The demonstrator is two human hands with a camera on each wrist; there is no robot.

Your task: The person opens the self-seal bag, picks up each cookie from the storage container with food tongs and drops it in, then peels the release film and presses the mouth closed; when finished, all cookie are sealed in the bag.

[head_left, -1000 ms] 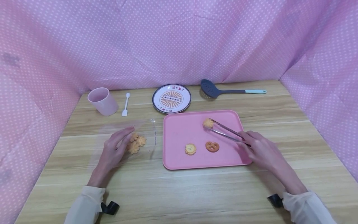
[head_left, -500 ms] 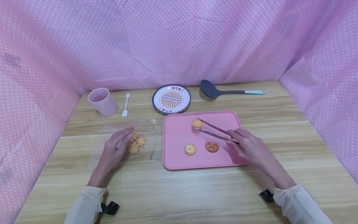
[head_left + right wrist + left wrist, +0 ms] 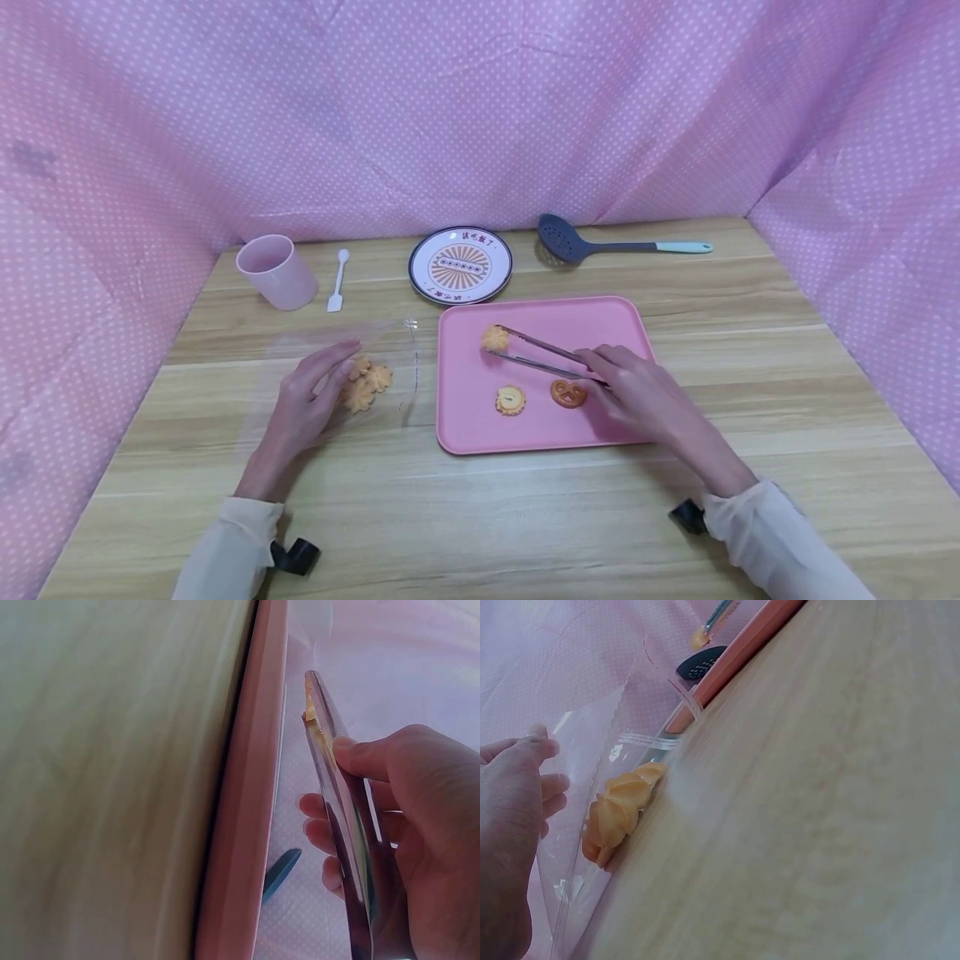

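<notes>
One flower-shaped cookie [image 3: 494,338], held over pink tray [image 3: 467,429] by metal tongs [image 3: 542,344], gripped in right hand [image 3: 641,392]; left hand [image 3: 303,404] at clear bag [image 3: 397,343], pinch uncertain. Best squeezed lightly, against crumbling.

Both forearms wear pale cream sleeves, long and loosely cut. The left sleeve [image 3: 225,550] ends in a creased cuff just below the wrist; the right sleeve [image 3: 780,542] is more rumpled, its cloth bunched in soft folds near its end. A small matt black fitting juts from the inner side of each: the left fitting [image 3: 296,557] has a squarish, blocky end, while the right fitting [image 3: 688,517] looks similarly blocky, though it is too small to make out its details. Beyond the cuffs, the left hand [image 3: 307,400] and right hand [image 3: 637,392] are bare, with slender fingers.
</notes>
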